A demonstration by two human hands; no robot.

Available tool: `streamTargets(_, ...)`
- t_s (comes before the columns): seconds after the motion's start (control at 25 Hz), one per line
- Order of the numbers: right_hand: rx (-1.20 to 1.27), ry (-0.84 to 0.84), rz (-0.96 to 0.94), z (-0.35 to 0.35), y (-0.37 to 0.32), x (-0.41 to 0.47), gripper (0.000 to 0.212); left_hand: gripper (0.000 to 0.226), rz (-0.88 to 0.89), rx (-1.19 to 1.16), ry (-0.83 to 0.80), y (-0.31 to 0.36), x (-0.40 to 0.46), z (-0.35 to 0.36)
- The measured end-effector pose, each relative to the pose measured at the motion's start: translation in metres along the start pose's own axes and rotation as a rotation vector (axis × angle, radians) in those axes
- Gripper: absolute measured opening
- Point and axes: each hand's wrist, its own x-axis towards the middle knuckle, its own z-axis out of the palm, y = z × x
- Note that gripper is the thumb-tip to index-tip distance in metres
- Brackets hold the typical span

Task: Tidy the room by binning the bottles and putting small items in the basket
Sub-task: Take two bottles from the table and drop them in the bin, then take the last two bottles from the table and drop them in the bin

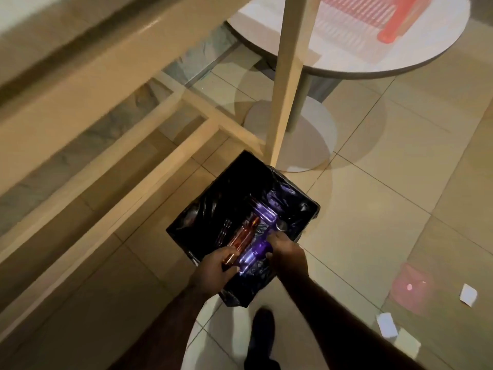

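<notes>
A square bin (213, 206) lined with a black plastic bag stands on the tiled floor below me. My left hand (217, 268) is over its near rim, shut on an orange-tinted clear bottle (244, 235) that points into the bin. Beside it my right hand (286, 253) is shut on a purple-tinted clear bottle (253, 256), also angled into the bin. Another purple-lit bottle (264, 213) lies inside on the liner. A red slatted basket (373, 22) rests on the round white table (400, 68) at the top right.
A pale wooden post (289, 76) rises just behind the bin, with wooden frame rails (133, 166) to the left. The table's round base (314, 134) sits on the floor. White paper scraps (386, 325) and a pink patch (410, 288) lie on the tiles at right. My shoe (262, 332) is below.
</notes>
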Motion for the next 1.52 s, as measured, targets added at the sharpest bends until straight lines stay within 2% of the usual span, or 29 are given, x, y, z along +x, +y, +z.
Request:
streamTargets(0.12,0.059,-0.004,0.031,-0.04,-0.018,-0.018,0.034,0.039,0.049,-0.016,0.107,0.035,-0.038,-0.026)
streamTargets(0.32,0.121,0.166,-0.011,-0.111,-0.062,-0.05,0.035,0.037,0.099,0.027,0.239,0.09,-0.113,-0.071)
streamTargets(0.44,0.036,0.247,-0.032,-0.151,-0.087,-0.064,0.034,0.037,0.155,0.121,0.282,0.117,-0.155,-0.095)
streamTargets(0.6,0.045,0.532,-0.2,-0.192,-0.117,-0.061,0.025,0.034,0.314,0.15,0.417,0.155,-0.197,-0.128)
streamTargets(0.76,0.139,0.686,-0.266,-0.233,-0.152,-0.044,0.029,0.032,0.458,0.219,0.597,0.201,-0.23,-0.158)
streamTargets(1.08,0.336,0.909,-0.578,-0.303,-0.243,-0.023,0.028,0.021,0.694,0.391,0.925,0.267,-0.297,-0.226)
streamTargets(1.16,0.349,0.918,-0.64,-0.314,-0.27,-0.017,0.028,0.022,0.669,0.403,1.047,0.272,-0.303,-0.252)
streamTargets(1.32,0.3,0.875,-0.715,-0.324,-0.314,-0.006,0.031,0.03,0.495,0.427,1.247,0.269,-0.304,-0.302)
streamTargets(1.52,0.218,0.808,-0.776,-0.323,-0.353,0.015,0.034,0.041,0.279,0.479,1.303,0.254,-0.281,-0.357)
